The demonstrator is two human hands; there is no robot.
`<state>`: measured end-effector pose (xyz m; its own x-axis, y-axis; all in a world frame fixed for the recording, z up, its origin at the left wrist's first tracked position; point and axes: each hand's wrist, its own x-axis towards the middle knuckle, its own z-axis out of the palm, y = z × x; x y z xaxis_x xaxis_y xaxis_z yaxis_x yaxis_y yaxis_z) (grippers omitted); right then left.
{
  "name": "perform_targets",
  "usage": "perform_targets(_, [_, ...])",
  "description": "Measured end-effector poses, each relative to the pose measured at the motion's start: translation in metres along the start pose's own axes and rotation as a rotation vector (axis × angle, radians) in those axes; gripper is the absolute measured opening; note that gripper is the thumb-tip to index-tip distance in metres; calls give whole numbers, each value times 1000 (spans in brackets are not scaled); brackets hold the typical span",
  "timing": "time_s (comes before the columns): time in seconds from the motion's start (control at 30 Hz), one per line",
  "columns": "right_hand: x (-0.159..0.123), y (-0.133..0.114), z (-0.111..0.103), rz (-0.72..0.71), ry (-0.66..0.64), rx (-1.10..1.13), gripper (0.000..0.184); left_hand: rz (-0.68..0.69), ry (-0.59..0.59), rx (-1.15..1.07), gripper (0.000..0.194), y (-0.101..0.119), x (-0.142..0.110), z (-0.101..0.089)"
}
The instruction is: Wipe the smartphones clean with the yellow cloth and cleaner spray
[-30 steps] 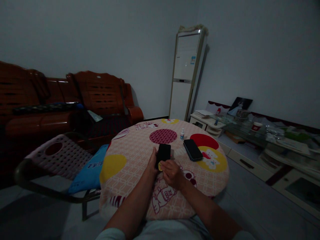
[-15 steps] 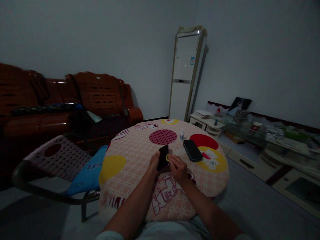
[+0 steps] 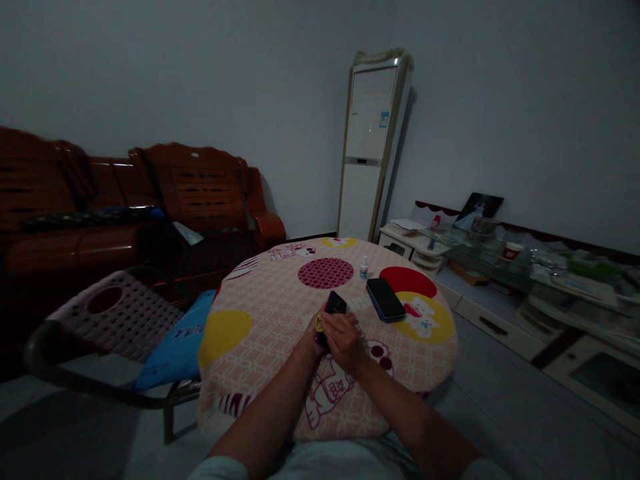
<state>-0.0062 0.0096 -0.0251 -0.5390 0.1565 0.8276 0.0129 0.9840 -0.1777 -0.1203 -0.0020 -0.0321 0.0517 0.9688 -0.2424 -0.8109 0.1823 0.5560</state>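
Observation:
My left hand point(image 3: 312, 337) is closed round a dark phone point(image 3: 336, 303) with a purple edge, tilted above the near half of the round table. My right hand point(image 3: 346, 341) lies across the phone's face, with its fingers pressed together on a small yellow piece point(image 3: 319, 324) at the phone's left edge. What the yellow piece is, I cannot make out. The right hand hides much of the phone. To the right, a second, black phone point(image 3: 385, 300) lies flat on the patterned tablecloth point(image 3: 280, 293). A small white bottle point(image 3: 364, 267) stands upright behind it.
A folding chair point(image 3: 115, 313) with a blue cushion point(image 3: 180, 343) stands close at the table's left. Wooden sofas point(image 3: 195, 180) line the left wall. At the back is a tall air conditioner point(image 3: 367, 147). A cluttered low cabinet point(image 3: 480, 323) runs along the right.
My right hand has moved left across the phone, carrying the yellow piece from its right side to its left edge. The phone has turned in my left hand. The table items stay put.

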Motion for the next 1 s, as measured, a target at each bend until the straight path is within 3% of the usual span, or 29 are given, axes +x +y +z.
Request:
perform_targets(0.17, [1,5,0,55,-39,-53,38,-97,-17,-157,50,7,-15,12])
perform_targets(0.27, [1,21,0,157,-4,-125,37,-77,0,-225,39,7,-20,18])
perform_targets(0.43, [-2,49,-2,347,114,-229,36,-175,-43,-4,46,1,-24,25])
perform_targets(0.5, [-3,49,-3,340,107,-225,38,-185,-31,35,48,0,-24,26])
perform_targets(0.7, [-4,34,1,165,44,-139,42,-23,19,-24,41,-1,-18,21])
perform_targets(1.0, [-1,42,-3,304,101,-216,40,-116,18,159,47,-4,-18,19])
